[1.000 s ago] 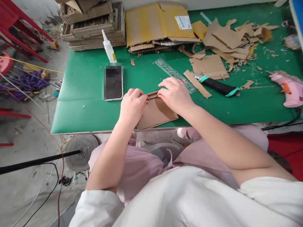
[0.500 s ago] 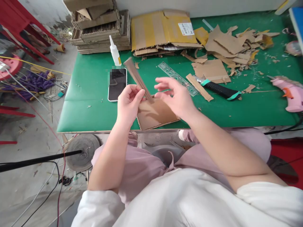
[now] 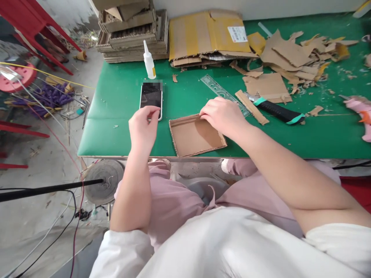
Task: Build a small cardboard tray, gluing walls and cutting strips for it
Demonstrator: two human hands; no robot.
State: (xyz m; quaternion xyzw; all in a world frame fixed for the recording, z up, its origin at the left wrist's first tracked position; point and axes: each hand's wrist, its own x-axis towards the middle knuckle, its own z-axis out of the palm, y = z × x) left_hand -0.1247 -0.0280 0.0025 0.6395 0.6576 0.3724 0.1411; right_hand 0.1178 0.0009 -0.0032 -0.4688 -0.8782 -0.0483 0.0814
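A shallow cardboard tray [image 3: 193, 139] with low corrugated walls lies on the green tabletop near its front edge. My right hand [image 3: 223, 116] bends over the tray's back right part, its fingers closed on the back wall; the fingertips are partly hidden. To the left, my left hand [image 3: 144, 125] is apart from the tray, with thumb and fingers drawn together and nothing visible in them. It overlaps the lower part of a phone [image 3: 151, 95] lying face up. Behind the phone stands a white glue bottle [image 3: 149, 63] with a pointed nozzle.
Behind my right hand lie a clear ruler [image 3: 220, 89], a cardboard strip [image 3: 251, 108] and a black-and-teal utility knife [image 3: 279, 111]. Cardboard scraps [image 3: 290, 54] are heaped at back right; a pink glue gun [image 3: 359, 112] lies at far right. Stacked cardboard [image 3: 130, 38] stands at back left.
The cardboard strip my left hand held upright is no longer in it; a wall now runs along the tray's back. My left hand moved left, and my right hand came down onto the back wall.
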